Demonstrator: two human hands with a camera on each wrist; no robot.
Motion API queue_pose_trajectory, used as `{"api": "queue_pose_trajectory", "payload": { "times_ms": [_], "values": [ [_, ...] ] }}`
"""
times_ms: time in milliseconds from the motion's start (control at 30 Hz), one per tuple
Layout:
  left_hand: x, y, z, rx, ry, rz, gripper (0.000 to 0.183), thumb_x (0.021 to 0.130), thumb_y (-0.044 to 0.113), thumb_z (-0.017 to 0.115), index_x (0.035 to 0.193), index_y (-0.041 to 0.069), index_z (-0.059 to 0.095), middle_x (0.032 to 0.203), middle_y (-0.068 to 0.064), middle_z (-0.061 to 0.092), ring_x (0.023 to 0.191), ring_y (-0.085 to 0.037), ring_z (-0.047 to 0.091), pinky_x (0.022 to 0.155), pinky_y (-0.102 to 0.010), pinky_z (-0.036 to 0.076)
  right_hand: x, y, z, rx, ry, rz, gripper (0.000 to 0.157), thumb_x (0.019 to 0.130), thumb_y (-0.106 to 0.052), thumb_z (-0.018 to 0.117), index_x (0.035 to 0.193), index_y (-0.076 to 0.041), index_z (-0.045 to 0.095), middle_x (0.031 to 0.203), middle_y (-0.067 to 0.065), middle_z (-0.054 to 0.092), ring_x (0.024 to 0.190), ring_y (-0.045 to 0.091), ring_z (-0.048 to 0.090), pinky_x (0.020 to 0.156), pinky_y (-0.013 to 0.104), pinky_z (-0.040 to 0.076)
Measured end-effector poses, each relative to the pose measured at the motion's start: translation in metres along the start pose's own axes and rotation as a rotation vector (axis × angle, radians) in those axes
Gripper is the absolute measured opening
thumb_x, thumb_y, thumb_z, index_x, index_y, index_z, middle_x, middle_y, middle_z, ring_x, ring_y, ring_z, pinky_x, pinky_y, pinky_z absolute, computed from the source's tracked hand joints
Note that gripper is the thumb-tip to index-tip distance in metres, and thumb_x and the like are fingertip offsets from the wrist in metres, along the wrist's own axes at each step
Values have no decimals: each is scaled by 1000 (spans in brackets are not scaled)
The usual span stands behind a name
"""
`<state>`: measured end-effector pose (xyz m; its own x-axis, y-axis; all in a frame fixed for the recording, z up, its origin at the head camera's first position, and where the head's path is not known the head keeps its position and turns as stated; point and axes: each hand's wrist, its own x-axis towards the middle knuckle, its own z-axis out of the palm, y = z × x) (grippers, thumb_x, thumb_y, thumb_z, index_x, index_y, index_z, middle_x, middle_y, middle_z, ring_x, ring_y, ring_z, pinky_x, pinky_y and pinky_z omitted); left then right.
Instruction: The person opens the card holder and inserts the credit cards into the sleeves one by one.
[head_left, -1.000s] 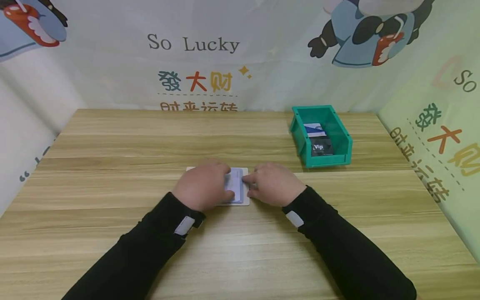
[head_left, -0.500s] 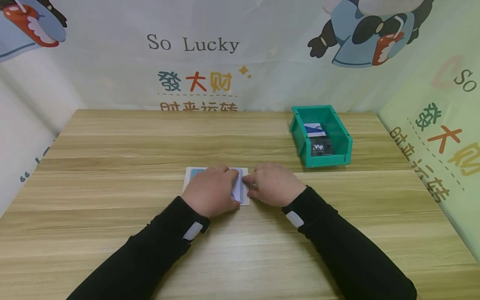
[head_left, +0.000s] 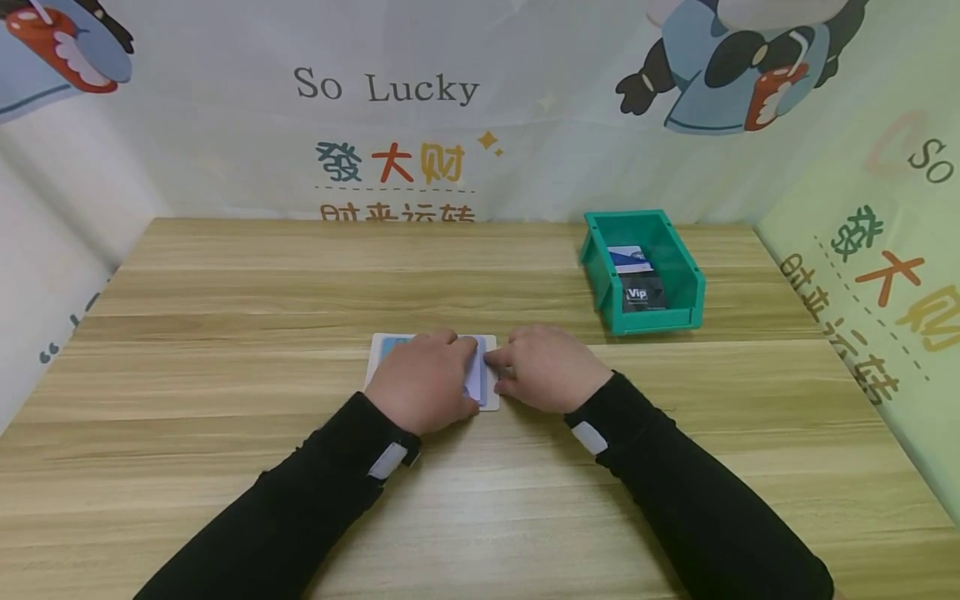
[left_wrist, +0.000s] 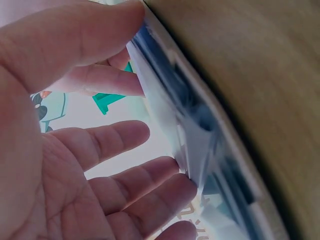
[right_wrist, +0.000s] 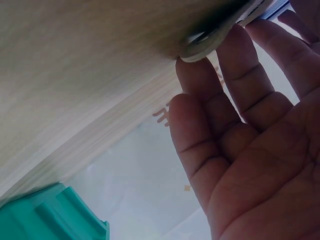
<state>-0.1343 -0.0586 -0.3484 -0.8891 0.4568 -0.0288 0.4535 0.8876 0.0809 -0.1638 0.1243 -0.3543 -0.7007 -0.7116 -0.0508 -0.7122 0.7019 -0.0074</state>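
Note:
A flat white-edged, card-like holder (head_left: 491, 403) lies on the table, with a pale lilac layer (head_left: 476, 375) on its right half and a blue patch (head_left: 392, 342) at its far left corner. My left hand (head_left: 422, 382) covers the middle, gripping the lilac layer between a thumb at the near edge and fingers towards the far edge. In the left wrist view, the thumb (left_wrist: 100, 37) meets the edge of several thin layers. My right hand (head_left: 551, 369) touches the holder's right edge; nearly straight fingers (right_wrist: 237, 65) rest against that edge in the right wrist view.
A green open-front bin (head_left: 656, 321) stands at the back right, holding a black card (head_left: 642, 293) marked "Vip" and a blue and white card (head_left: 628, 258). Printed cloth (head_left: 247, 150) hangs behind the wooden table (head_left: 225, 283) and along its sides.
My left hand has shifted right across the holder, uncovering the blue patch at its left end, then has stayed put. The right hand and the bin look unmoved.

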Motion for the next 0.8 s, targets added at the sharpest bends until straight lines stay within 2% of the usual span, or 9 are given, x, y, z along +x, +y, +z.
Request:
{"api": "queue_pose_trajectory", "payload": {
  "times_ms": [267,533,800],
  "values": [
    [0,-1,-1,-24,-9,10,63,74,43,73,127,14,54,109,-7,57,86,-20,51,71,-38,49,0,1,1,3,3,-4,34,85,-34,67,116,-21,67,79,-4,57,69,11,46,65,28,44],
    [-2,-2,-3,-26,-15,44,57,79,42,69,132,25,54,123,-13,53,94,-27,53,75,-42,50,0,1,0,16,14,-7,29,85,-34,68,109,-20,69,75,-5,54,67,11,46,65,28,44],
    [-2,-3,-4,-5,-19,52,50,82,42,65,129,26,56,121,-13,52,85,-26,52,68,-40,50,0,2,1,8,17,-3,30,85,-35,68,111,-20,69,73,-6,52,66,11,44,63,28,42]
  ]
}}
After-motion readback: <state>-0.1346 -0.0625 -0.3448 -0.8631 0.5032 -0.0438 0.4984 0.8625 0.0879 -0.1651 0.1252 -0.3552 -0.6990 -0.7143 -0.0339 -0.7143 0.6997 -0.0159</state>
